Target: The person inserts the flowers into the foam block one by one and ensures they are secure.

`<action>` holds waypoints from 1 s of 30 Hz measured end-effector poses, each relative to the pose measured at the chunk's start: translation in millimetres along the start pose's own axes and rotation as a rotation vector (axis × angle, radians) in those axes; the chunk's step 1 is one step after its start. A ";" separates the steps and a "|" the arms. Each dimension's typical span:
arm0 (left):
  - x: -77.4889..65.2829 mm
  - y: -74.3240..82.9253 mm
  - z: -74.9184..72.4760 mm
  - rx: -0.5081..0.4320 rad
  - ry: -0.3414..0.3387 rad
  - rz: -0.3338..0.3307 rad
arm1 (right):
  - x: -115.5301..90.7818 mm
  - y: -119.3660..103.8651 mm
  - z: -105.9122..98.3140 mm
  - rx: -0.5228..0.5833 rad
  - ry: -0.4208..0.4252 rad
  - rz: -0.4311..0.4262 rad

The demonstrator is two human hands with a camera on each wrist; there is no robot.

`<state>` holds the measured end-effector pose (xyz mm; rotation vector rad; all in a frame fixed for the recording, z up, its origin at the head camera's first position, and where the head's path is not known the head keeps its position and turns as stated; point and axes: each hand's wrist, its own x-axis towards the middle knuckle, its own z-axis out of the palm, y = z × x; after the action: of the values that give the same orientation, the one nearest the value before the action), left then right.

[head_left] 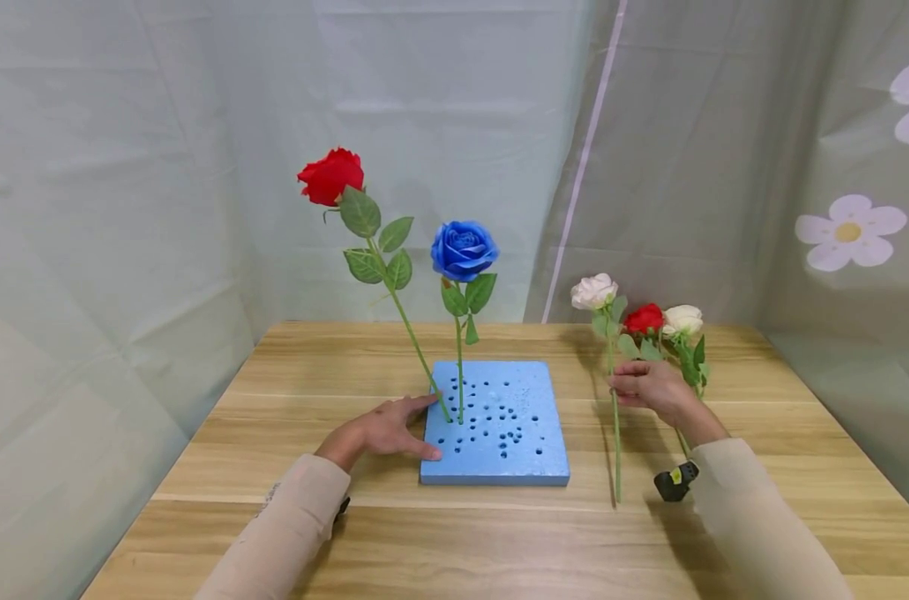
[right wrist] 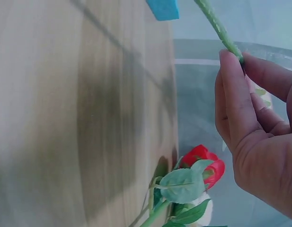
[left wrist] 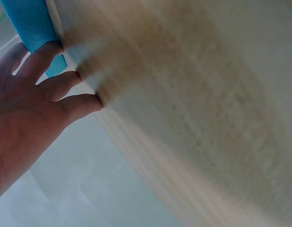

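My left hand (head_left: 387,427) rests at the left side of a blue foam board (head_left: 454,468) dotted with small holes. Its thumb and fingers are spread, and the left wrist view shows straight fingers (left wrist: 58,85) against the board's side and the table. A tall artificial red rose (head_left: 332,177), leaning left, and an upright blue rose (head_left: 464,250) stand in the board. To the board's right, my right hand (head_left: 656,389) pinches the green stem (right wrist: 216,26) of a pale pink rose (head_left: 594,292) between thumb and fingertips. That rose is held upright, bloom at the top.
Another red rose (head_left: 644,318) and a cream rose (head_left: 682,320) lie on the wooden table (head_left: 289,367), beyond and right of my right hand. Pale curtains (head_left: 439,92) hang behind the table and along both sides. Each forearm wears a light sleeve (head_left: 285,517).
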<state>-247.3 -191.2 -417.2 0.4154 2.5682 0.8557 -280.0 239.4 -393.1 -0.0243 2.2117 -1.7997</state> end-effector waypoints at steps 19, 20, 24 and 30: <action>-1.8 2.6 -0.6 0.002 0.007 -0.009 | -4.4 -12.4 6.4 -0.025 0.036 -0.055; -2.2 2.7 -0.6 0.003 0.008 -0.011 | -4.5 -12.8 6.9 -0.026 0.042 -0.056; -2.5 2.9 -0.5 0.001 0.011 -0.010 | -5.4 -15.8 9.5 -0.025 0.061 -0.077; -2.0 3.0 -0.7 -0.002 0.012 -0.007 | -6.5 -19.1 13.3 -0.061 0.081 -0.109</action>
<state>-245.4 -190.1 -414.2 0.4021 2.5774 0.8613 -273.9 223.7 -375.7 -0.0877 2.3635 -1.8182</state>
